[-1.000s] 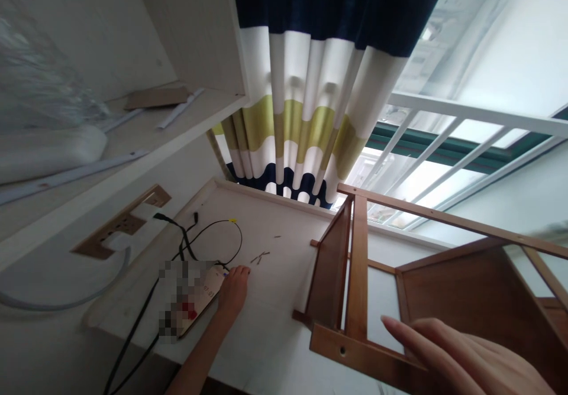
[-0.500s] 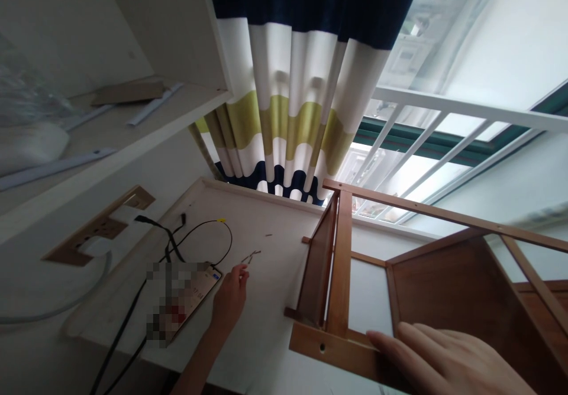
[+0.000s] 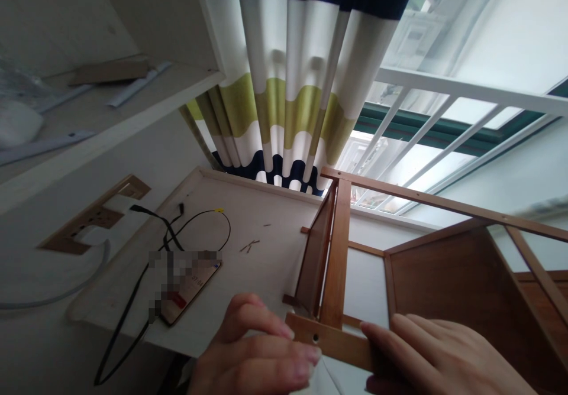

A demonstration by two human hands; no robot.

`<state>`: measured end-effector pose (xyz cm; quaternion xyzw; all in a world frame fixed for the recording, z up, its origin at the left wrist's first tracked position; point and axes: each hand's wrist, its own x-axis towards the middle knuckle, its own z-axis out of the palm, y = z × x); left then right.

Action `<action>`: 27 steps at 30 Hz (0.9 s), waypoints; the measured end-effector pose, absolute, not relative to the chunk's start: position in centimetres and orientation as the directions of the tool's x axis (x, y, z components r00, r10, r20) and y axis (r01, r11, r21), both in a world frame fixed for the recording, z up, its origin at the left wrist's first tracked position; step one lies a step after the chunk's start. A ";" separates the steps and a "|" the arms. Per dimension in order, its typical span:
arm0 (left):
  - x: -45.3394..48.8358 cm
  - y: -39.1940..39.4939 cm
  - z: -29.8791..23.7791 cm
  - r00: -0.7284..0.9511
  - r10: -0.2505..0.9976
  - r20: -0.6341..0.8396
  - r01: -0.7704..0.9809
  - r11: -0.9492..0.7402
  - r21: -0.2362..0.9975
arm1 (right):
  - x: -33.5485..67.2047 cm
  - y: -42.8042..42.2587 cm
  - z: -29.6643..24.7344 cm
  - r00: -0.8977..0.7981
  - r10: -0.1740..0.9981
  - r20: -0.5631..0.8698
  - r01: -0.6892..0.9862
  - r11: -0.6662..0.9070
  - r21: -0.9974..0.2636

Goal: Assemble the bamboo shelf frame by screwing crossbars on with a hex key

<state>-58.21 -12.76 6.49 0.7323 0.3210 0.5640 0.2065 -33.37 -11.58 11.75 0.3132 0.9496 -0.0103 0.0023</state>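
A brown wooden shelf frame [image 3: 337, 265] stands tilted on a white desk [image 3: 266, 265]. My right hand [image 3: 444, 356] lies on the frame's near rail, fingers stretched along the wood. My left hand [image 3: 257, 353] is close to the camera, just left of the rail's end with a screw hole [image 3: 315, 337]. Its fingers are curled together in a pinch; I cannot make out anything in them. A few small screws [image 3: 249, 245] lie on the desk farther back.
A phone [image 3: 186, 288] with black cables [image 3: 177, 235] lies at the desk's left. A wall socket plate [image 3: 93, 220] is beside it. A striped curtain [image 3: 284, 105] and a barred window [image 3: 421, 135] stand behind. A shelf [image 3: 110, 99] with white strips hangs at upper left.
My left hand has drawn back from the screws by the phone to the near end of the wooden rail. My right hand has settled flatter on the rail.
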 end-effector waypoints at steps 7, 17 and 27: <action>-58.0 -12.0 6.2 0.205 0.709 0.675 0.315 -0.701 0.640 | -33.6 -11.7 12.0 -0.794 0.607 0.010 0.606 0.794 -0.044; -57.6 -11.9 6.2 0.257 0.699 0.668 0.335 -0.712 0.617 | -33.4 -11.6 11.8 -0.800 0.600 -0.020 0.599 0.798 -0.068; -58.0 -11.2 7.0 0.296 0.637 0.711 0.376 -0.762 0.527 | -33.6 -11.7 11.9 -0.782 0.623 -0.020 0.621 0.775 -0.120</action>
